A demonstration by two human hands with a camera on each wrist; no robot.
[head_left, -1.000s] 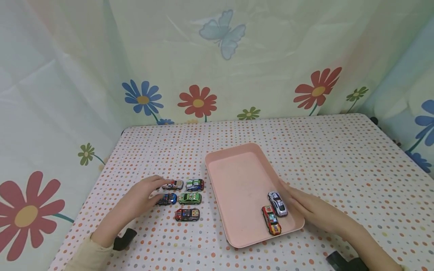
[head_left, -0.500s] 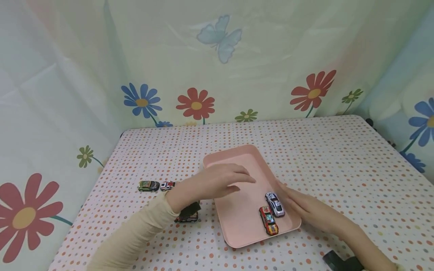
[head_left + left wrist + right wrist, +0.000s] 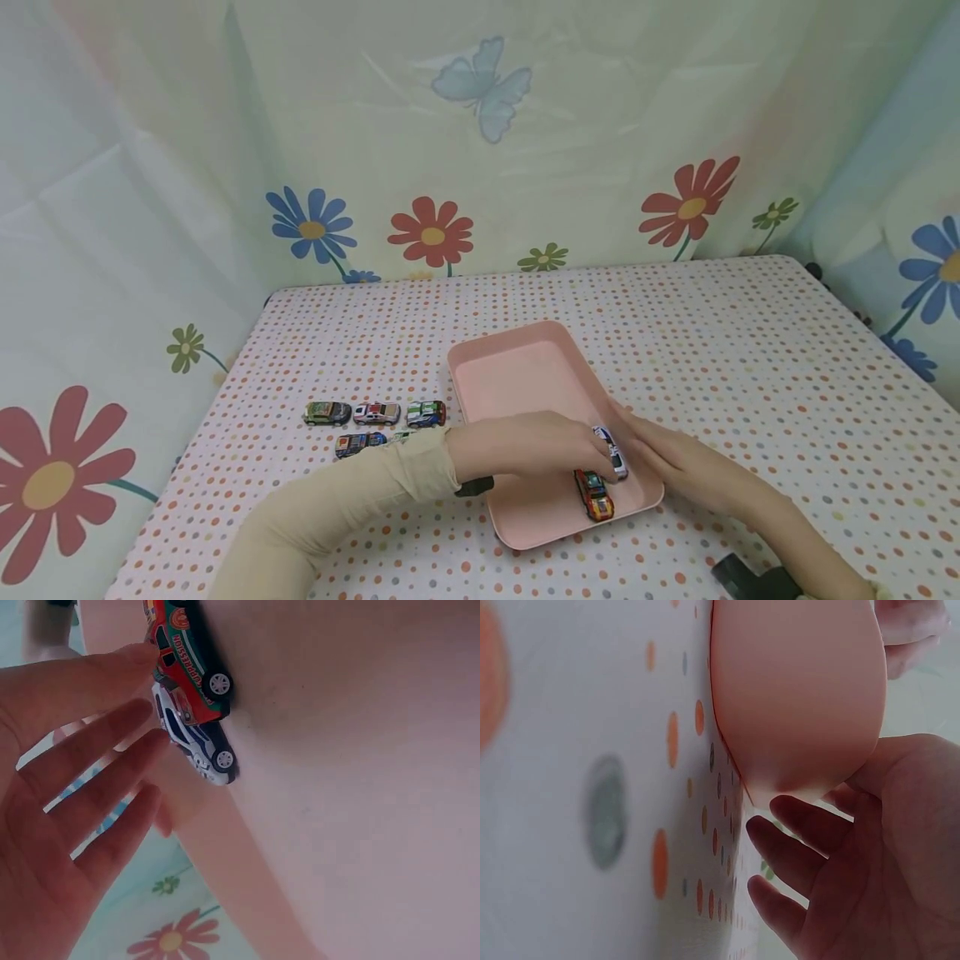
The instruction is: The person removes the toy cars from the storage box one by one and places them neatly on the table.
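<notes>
My left hand [image 3: 540,446] reaches across into the pink tray [image 3: 517,367]. Its fingertips are right at a red toy car [image 3: 596,498] and a white toy car [image 3: 617,458] lying side by side near the tray's front right. In the left wrist view the fingers are spread and mostly straight, the thumb beside the red car [image 3: 184,664] and other fingers near the white car [image 3: 193,742]. Against the tray's outer right wall rests my right hand [image 3: 690,467], fingers extended. The right wrist view shows its fingers [image 3: 787,851] loosely bent beside the wall, gripping nothing.
Left of the tray several toy cars stand on the dotted tablecloth [image 3: 375,333]: a dark green one [image 3: 327,412], a white one [image 3: 377,413], a green-striped one [image 3: 426,413] and a blue one [image 3: 360,443]. The left sleeve [image 3: 375,492] covers others. A flowered curtain hangs behind.
My left hand has left the toy cars on the left and crossed over the tray to the two cars inside it. The right hand stays at the tray's side.
</notes>
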